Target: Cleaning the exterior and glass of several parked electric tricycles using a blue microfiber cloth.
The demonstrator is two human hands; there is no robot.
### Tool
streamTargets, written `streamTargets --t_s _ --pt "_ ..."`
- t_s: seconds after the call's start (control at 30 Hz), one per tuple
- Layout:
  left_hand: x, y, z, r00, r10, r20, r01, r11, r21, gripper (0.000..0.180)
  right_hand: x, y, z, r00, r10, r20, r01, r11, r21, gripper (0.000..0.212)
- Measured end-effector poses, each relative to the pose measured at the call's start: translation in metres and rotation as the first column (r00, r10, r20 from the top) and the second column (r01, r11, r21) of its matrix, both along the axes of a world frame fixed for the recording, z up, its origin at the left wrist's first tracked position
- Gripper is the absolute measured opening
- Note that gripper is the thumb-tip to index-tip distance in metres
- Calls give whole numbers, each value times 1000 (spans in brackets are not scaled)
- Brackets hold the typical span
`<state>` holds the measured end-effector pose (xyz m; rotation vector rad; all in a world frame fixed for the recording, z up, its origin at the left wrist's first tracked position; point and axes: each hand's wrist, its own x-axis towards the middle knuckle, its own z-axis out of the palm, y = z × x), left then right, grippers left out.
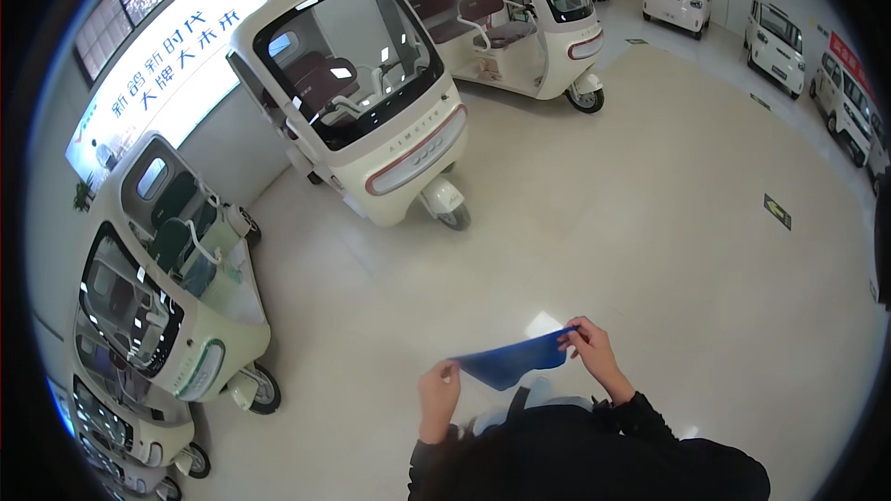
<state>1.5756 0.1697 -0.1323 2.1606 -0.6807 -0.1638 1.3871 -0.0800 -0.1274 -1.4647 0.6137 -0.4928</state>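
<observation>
A blue cloth (pixel 513 361) is stretched between my two hands in front of my body, its lower edge sagging. My left hand (pixel 439 397) pinches its left corner between thumb and fingers. At the other end, my right hand (pixel 590 350) grips the right corner, a little higher and farther out than the left. Both hands are closed on the cloth and hold it in the air above the pale floor (pixel 371 315). Dark sleeves cover both of my forearms.
A cream three-wheeler (pixel 408 167) stands ahead, with another three-wheeler (pixel 548 56) behind it. To the left is a pale green-trimmed three-wheeler (pixel 232 334) beside several more. White small cars (pixel 676 2) line the far right. A lit sign (pixel 176 65) hangs on the left wall.
</observation>
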Motion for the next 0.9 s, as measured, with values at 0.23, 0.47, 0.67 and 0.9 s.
streamTargets --t_s 0.23,0.47,0.67,0.9 --pt "123 -115 23 980 196 -22 -196 980 35 33 132 -86 64 932 362 20 -345 902 -261 15" --pt "264 -253 -9 948 309 69 -295 942 -161 51 266 -165 71 831 529 -174 -540 687 -487 16" --pt "381 -391 14 993 111 -51 -122 921 -370 48 360 -305 92 912 377 -160 -410 838 -361 17" --pt "461 -562 47 961 -151 233 181 977 -112 58 429 -449 66 977 -166 133 186 971 -149 18"
